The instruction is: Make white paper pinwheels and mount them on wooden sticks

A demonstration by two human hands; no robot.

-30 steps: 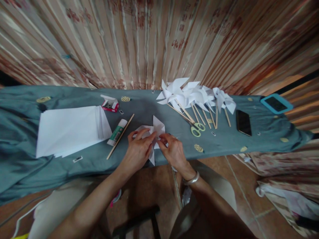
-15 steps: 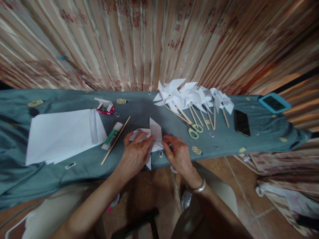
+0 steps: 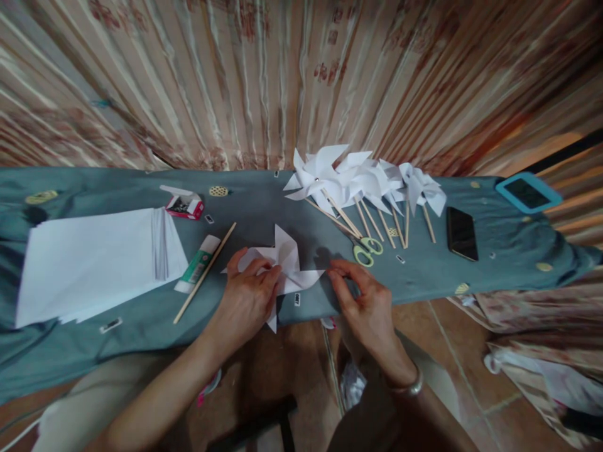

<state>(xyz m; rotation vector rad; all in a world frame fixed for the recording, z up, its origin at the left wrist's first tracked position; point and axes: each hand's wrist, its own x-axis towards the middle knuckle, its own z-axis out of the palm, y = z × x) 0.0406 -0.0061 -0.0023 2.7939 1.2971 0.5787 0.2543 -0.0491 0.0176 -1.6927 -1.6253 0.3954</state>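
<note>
A white paper pinwheel (image 3: 288, 254) lies on the blue-green cloth in front of me, with one blade pointing up and another out to the right. My left hand (image 3: 252, 292) holds it down at its middle, fingers bent and fingertips pressed together over the centre. The hand hides the pinwheel's left part. Just off the tip of the right blade is my right hand (image 3: 362, 301), its thumb and forefinger slightly apart with nothing seen between them. Left of the pinwheel lie a thin wooden stick (image 3: 205, 274) and a green-and-white glue stick (image 3: 196, 263).
A stack of white paper (image 3: 89, 263) lies at left, near a small open red-and-white box (image 3: 186, 206). Several finished pinwheels (image 3: 362, 179) on sticks lie at the back, beside green-handled scissors (image 3: 365, 250). Farther right are a black phone (image 3: 461, 233) and a blue-framed device (image 3: 528, 193).
My right hand has let go of the blade and moved right. The right blade has sprung outward. My left hand stays on the pinwheel's middle. The view has shifted slightly.
</note>
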